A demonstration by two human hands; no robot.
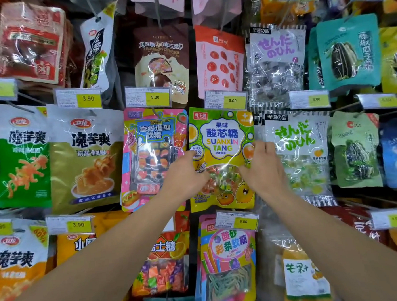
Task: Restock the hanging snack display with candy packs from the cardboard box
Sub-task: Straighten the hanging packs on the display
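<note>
The hanging snack display filled the view, rows of bags on pegs with yellow price tags beneath. In its middle row hung the yellow-green candy pack, between a pink gummy pack and a clear green-lettered bag. The left hand and right hand each had a grip on it, fingers curled round the side edges at mid-height. The cardboard box was out of view. Seating it well probably meant keeping the pack level, its hang hole fully onto the peg, then releasing gently.
</note>
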